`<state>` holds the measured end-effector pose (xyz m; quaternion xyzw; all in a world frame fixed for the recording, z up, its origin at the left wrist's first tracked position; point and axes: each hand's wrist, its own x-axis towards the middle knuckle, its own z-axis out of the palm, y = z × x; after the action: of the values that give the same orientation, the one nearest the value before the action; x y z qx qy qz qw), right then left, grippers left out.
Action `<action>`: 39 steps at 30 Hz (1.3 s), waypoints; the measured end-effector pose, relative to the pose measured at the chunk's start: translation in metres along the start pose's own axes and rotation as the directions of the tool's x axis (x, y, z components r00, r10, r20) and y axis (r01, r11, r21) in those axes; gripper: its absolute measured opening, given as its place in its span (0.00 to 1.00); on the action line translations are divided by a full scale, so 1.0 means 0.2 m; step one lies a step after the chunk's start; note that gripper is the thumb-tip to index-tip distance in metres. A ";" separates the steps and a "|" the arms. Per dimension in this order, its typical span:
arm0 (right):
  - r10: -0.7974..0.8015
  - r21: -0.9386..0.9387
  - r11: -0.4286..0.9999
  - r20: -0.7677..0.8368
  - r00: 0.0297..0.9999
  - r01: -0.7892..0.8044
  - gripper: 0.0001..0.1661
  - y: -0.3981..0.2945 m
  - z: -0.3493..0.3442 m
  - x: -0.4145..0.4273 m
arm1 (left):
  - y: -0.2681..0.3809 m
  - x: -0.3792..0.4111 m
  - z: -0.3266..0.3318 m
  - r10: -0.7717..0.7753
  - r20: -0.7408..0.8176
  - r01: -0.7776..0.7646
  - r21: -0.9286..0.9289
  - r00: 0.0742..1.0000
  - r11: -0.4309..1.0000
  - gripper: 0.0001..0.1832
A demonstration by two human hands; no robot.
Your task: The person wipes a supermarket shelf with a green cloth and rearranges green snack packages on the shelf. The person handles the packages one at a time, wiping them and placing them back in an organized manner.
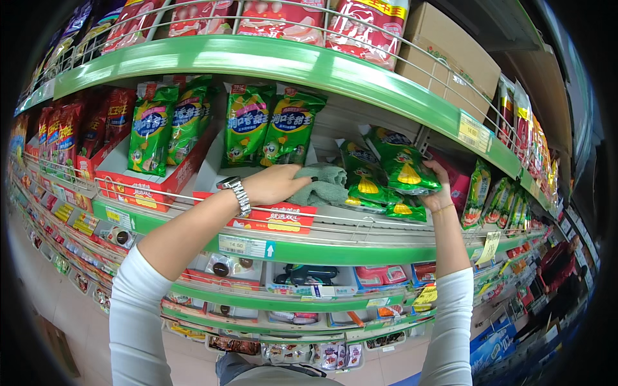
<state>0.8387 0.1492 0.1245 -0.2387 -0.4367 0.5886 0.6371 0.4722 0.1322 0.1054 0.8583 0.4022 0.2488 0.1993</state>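
In my left hand (275,185) is a folded green-grey cloth (322,186), held over the front of a red and white display carton (280,219). My right hand (437,183) grips the right end of a green snack packet (408,164). That packet is tilted above more green packets (362,176), which lie stacked on the shelf. Two upright green packets (247,128) stand in the carton behind my left hand. The fingers of my right hand are partly hidden behind the packet.
A wire rail (367,227) runs along the shelf's green front edge (328,253). Overhead is another green shelf edge (231,55) carrying red bags and a cardboard box (449,62). Lower shelves hold several cartons of packaged food. A person (555,270) is in the aisle at right.
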 end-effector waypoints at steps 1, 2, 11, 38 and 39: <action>0.010 0.010 1.000 -0.008 1.000 -0.010 0.12 -0.03 -0.05 -0.03 | 0.00 -0.01 0.00 -0.009 0.012 0.009 -0.005 1.000 1.000 0.27; 0.029 0.003 1.000 -0.046 0.999 -0.029 0.12 -0.07 -0.10 -0.08 | -0.06 0.02 0.03 0.047 -0.034 -0.048 -0.012 0.998 0.999 0.27; -0.066 -0.403 0.914 -0.262 0.963 -0.047 0.20 -0.07 -0.24 -0.23 | -0.04 0.02 0.04 0.011 0.021 -0.009 -0.085 1.000 0.996 0.28; -0.164 -0.739 -0.167 0.673 0.721 0.653 0.38 0.42 0.72 -0.35 | 0.04 -0.04 0.01 0.011 0.008 -0.010 -0.066 1.000 0.998 0.27; -0.130 -0.768 -0.123 0.640 0.757 0.628 0.41 0.44 0.77 -0.33 | 0.02 -0.03 0.02 0.045 -0.048 -0.049 -0.094 0.998 0.994 0.27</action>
<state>0.6667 0.0701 0.1120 -0.3535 -0.8693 -0.0718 0.3379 0.4724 0.1245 0.1023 0.8511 0.3742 0.2920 0.2245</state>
